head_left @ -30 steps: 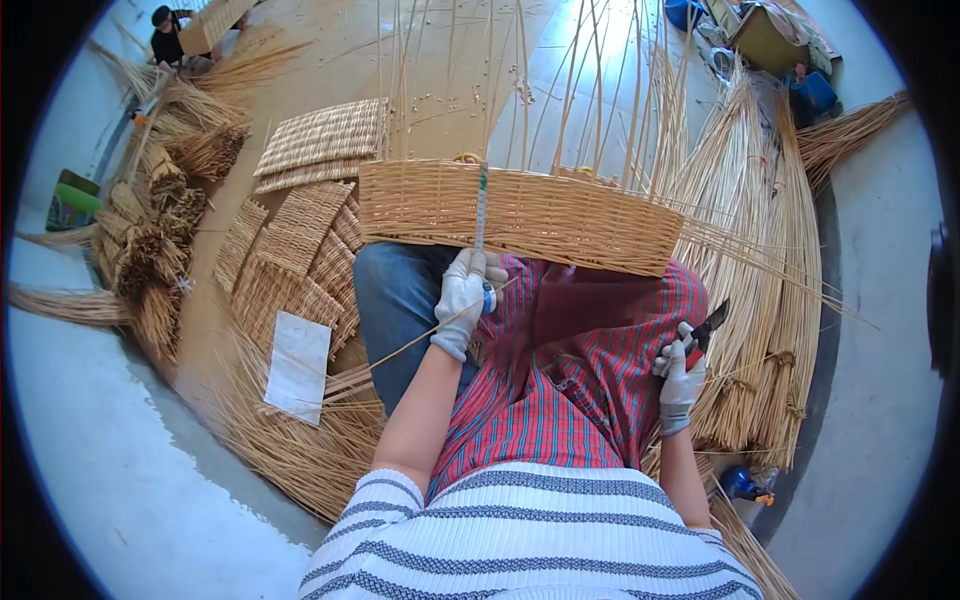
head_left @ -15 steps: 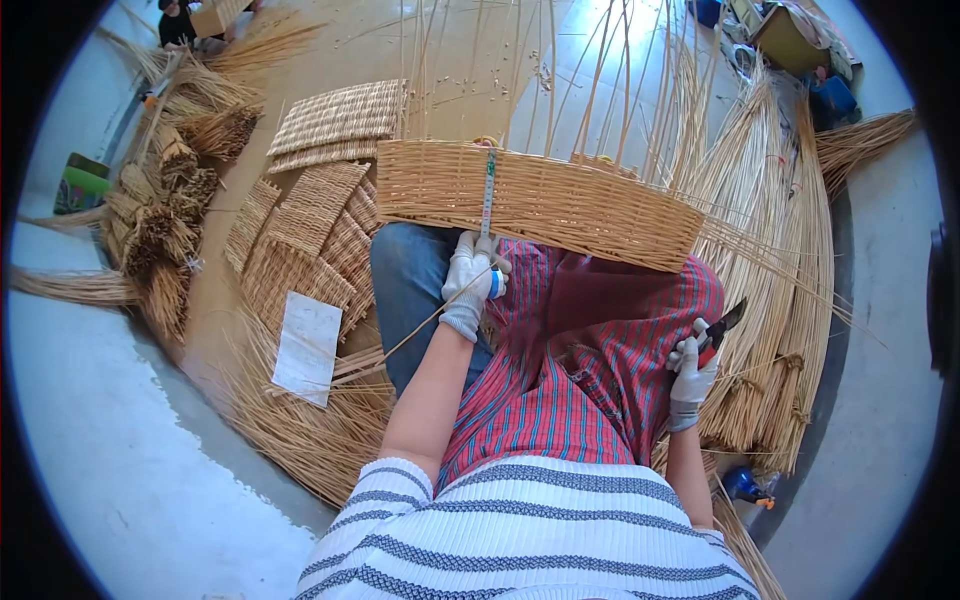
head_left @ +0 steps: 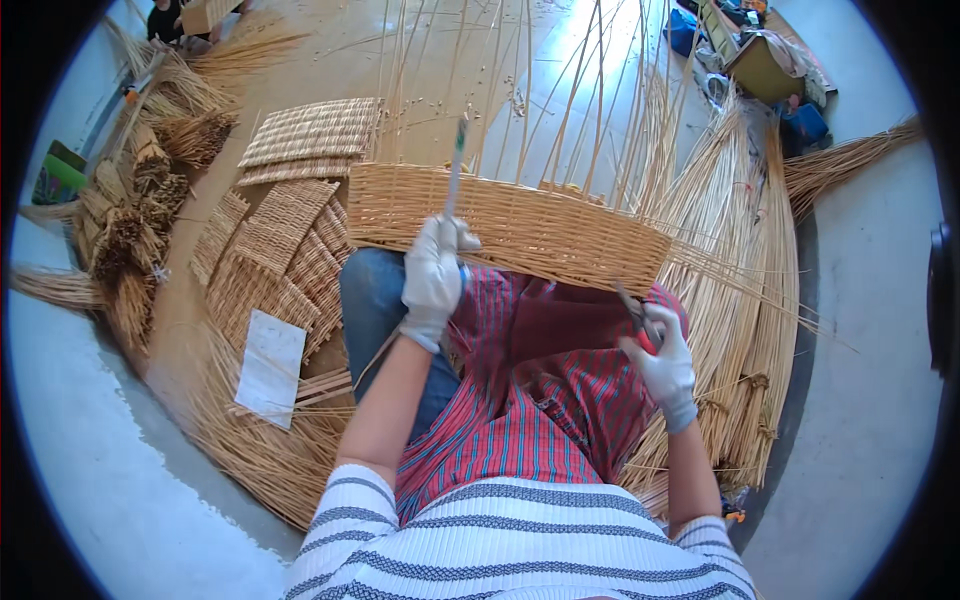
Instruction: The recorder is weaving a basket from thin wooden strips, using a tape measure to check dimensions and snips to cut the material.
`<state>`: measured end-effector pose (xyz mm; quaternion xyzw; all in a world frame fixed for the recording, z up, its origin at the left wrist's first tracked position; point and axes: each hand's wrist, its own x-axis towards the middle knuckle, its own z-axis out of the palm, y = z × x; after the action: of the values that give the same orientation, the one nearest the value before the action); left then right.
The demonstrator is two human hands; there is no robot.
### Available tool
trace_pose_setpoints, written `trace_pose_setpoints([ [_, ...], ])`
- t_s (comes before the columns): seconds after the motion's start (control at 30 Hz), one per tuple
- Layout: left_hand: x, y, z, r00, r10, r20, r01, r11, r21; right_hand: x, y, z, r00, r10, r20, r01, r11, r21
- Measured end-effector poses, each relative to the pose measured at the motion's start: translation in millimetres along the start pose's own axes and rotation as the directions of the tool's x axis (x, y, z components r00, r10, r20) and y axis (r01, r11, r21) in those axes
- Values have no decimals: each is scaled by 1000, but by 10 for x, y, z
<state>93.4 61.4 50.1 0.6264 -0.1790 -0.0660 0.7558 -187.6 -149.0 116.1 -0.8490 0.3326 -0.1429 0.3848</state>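
A woven wicker panel (head_left: 510, 225) rests across my knees, with long unwoven canes (head_left: 560, 90) rising from its far edge. My left hand (head_left: 435, 275), in a white glove, is closed on a tape measure, whose pale strip (head_left: 456, 165) sticks up in front of the panel. The tape's case is mostly hidden by the fingers. My right hand (head_left: 665, 362), gloved too, grips red-handled pruning shears (head_left: 638, 318). Their blades point up and left, close to the panel's lower right edge; whether they touch it I cannot tell. Red striped cloth (head_left: 550, 420) covers my lap.
Several woven mats (head_left: 310, 135) lie on the floor at left, near a white paper sheet (head_left: 270, 368). Bundled canes (head_left: 140, 220) line the left wall. Long loose reeds (head_left: 740, 280) spread at right. A person (head_left: 165, 22) sits at the far left.
My left hand has lifted the tape strip off the panel's face and tilted it. My right hand has brought the shears leftward from beside my knee to the panel's lower edge.
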Motion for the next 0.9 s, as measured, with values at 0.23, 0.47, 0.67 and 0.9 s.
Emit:
trace_pose_setpoints([
  [0.23, 991, 142, -6, 954, 241, 176, -299, 777, 554, 1343, -1271, 300, 874, -397, 281, 486, 726, -487],
  [0.47, 934, 193, 116, 960, 222, 169, -279, 737, 616, 1927, -1378, 505, 842, -186, 507, 428, 802, -417],
  [0.67, 952, 237, 87, 987, 99, 129, -154, 822, 549, 2035, -1608, 412, 782, -136, 609, 440, 811, -385],
  [0.9, 952, 205, 75, 989, 70, 127, -127, 841, 527, 2031, -1616, 449, 785, -46, 617, 420, 773, -476],
])
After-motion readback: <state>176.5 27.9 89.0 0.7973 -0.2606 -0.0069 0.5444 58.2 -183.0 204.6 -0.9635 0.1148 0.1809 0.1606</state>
